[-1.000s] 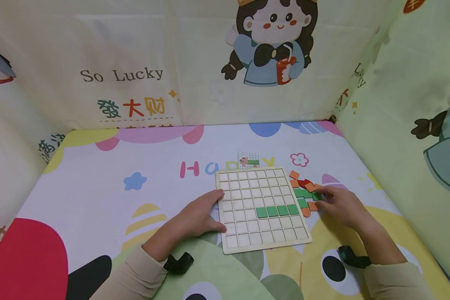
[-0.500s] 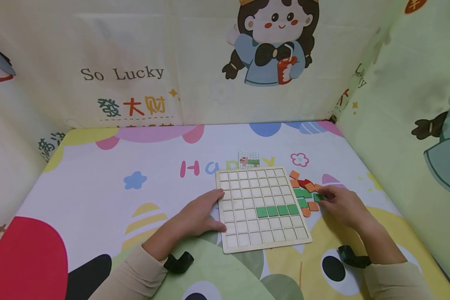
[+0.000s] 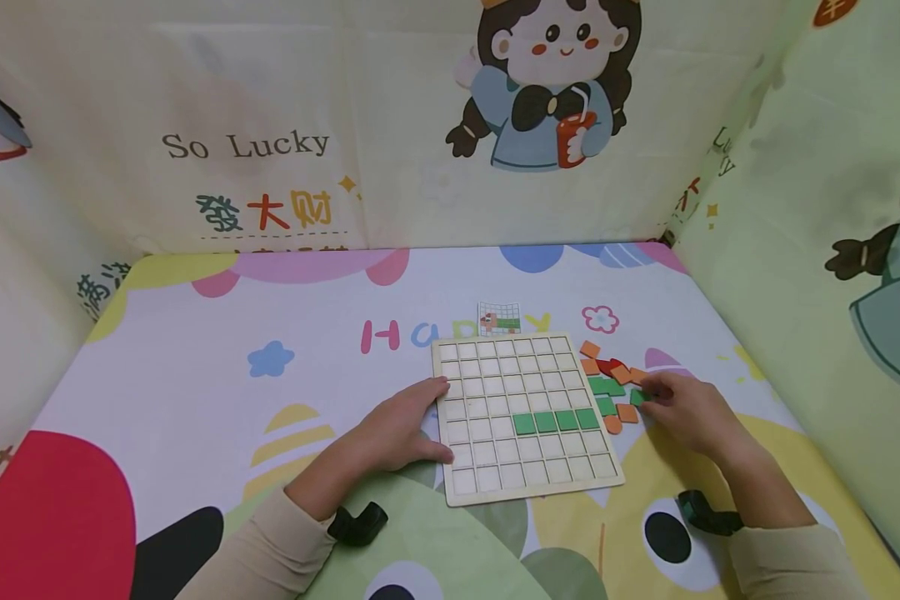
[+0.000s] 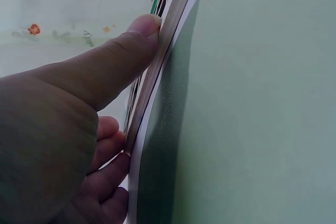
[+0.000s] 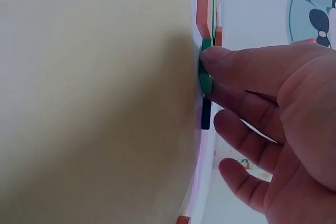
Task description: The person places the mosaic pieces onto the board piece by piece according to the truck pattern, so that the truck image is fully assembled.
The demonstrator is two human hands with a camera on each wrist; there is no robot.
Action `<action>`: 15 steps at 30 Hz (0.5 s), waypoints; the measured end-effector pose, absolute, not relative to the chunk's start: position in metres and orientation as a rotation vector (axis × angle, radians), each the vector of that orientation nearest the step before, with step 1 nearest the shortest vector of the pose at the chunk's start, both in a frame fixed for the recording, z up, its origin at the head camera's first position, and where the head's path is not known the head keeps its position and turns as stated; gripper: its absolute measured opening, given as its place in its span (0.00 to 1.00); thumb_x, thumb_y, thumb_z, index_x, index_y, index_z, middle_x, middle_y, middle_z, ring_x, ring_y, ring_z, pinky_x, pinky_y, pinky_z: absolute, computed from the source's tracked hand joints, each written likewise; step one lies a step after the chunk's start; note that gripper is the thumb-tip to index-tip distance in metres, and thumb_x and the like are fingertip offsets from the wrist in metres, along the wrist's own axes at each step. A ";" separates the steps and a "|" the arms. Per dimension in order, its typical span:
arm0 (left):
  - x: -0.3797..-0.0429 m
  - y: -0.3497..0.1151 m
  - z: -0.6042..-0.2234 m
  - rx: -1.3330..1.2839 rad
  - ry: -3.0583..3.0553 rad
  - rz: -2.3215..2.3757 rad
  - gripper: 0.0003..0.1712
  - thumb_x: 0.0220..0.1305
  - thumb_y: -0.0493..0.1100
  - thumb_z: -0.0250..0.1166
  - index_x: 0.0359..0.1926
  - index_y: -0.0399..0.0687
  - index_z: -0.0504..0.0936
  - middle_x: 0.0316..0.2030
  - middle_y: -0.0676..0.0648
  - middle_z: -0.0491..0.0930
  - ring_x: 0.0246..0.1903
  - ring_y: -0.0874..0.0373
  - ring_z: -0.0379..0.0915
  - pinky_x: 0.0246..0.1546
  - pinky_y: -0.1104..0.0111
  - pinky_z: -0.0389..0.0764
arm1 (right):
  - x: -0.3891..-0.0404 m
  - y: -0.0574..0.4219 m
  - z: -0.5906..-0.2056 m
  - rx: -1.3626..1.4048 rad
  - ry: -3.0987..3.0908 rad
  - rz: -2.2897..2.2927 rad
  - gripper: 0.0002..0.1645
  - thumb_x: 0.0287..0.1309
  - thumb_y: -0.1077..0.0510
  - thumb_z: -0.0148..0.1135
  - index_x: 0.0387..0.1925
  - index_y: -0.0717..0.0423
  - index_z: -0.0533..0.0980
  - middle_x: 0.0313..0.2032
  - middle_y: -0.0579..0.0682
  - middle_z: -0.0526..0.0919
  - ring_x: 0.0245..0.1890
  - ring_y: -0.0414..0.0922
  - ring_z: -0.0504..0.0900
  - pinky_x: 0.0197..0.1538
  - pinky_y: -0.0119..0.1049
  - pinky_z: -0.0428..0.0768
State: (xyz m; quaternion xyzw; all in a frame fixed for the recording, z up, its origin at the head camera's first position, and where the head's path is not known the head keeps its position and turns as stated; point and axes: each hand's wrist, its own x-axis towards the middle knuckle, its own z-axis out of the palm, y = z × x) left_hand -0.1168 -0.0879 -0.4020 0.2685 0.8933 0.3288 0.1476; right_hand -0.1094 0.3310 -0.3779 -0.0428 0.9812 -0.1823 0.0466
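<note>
A pale wooden grid board [image 3: 487, 454] lies in the middle of the table, with several green square tiles [image 3: 545, 422] in one row at its right side. My left hand [image 3: 390, 429] rests at the board's left edge, thumb [image 4: 143, 30] and fingertips touching the rim. Right of the board, my right hand [image 3: 690, 408] pinches a green tile [image 3: 637, 397] between thumb and index finger, low over the table. The right wrist view shows the thumb against this green tile [image 5: 206, 80], the other fingers loosely bent.
Loose orange tiles [image 3: 627, 413], green tiles [image 3: 607, 387] and red pieces [image 3: 607, 367] lie between the board and my right hand. Behind the board is a small card [image 3: 498, 318] with a gridded picture. Printed cloth walls [image 3: 390, 125] enclose the table.
My right hand has shifted slightly right, drawing the green tile a little away from the other tiles. The left hand and the board stay where they were.
</note>
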 end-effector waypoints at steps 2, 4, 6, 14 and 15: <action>-0.117 -0.088 -0.402 0.772 2.571 0.946 0.53 0.51 0.51 0.80 0.72 0.38 0.63 0.71 0.42 0.64 0.70 0.48 0.59 0.69 0.56 0.63 | -0.110 0.331 -0.378 -0.148 3.004 -0.531 0.21 0.57 0.61 0.71 0.50 0.70 0.79 0.42 0.64 0.83 0.42 0.59 0.79 0.47 0.59 0.80; -0.117 -0.088 -0.402 0.772 2.573 0.943 0.53 0.51 0.51 0.80 0.72 0.38 0.63 0.71 0.43 0.64 0.70 0.48 0.59 0.69 0.56 0.63 | -0.110 0.331 -0.378 -0.172 3.009 -0.512 0.21 0.57 0.61 0.71 0.49 0.70 0.79 0.41 0.63 0.83 0.40 0.58 0.79 0.47 0.59 0.81; -0.117 -0.088 -0.402 0.773 2.574 0.944 0.53 0.51 0.51 0.80 0.72 0.38 0.63 0.71 0.43 0.64 0.70 0.48 0.59 0.68 0.56 0.63 | -0.110 0.331 -0.377 -0.195 3.014 -0.499 0.21 0.56 0.60 0.71 0.48 0.70 0.80 0.40 0.63 0.83 0.39 0.58 0.80 0.46 0.59 0.81; -0.116 -0.088 -0.403 0.781 2.573 0.940 0.53 0.51 0.51 0.80 0.72 0.38 0.63 0.71 0.43 0.64 0.71 0.48 0.58 0.69 0.56 0.62 | -0.106 0.326 -0.371 -0.227 3.040 -0.555 0.20 0.58 0.60 0.70 0.49 0.69 0.81 0.43 0.63 0.84 0.43 0.61 0.80 0.47 0.60 0.80; -0.116 -0.088 -0.403 0.780 2.574 0.940 0.53 0.51 0.51 0.80 0.72 0.38 0.63 0.71 0.43 0.64 0.71 0.48 0.58 0.69 0.56 0.62 | -0.106 0.325 -0.370 -0.233 3.037 -0.570 0.20 0.58 0.60 0.71 0.49 0.68 0.81 0.43 0.63 0.84 0.43 0.61 0.80 0.47 0.59 0.80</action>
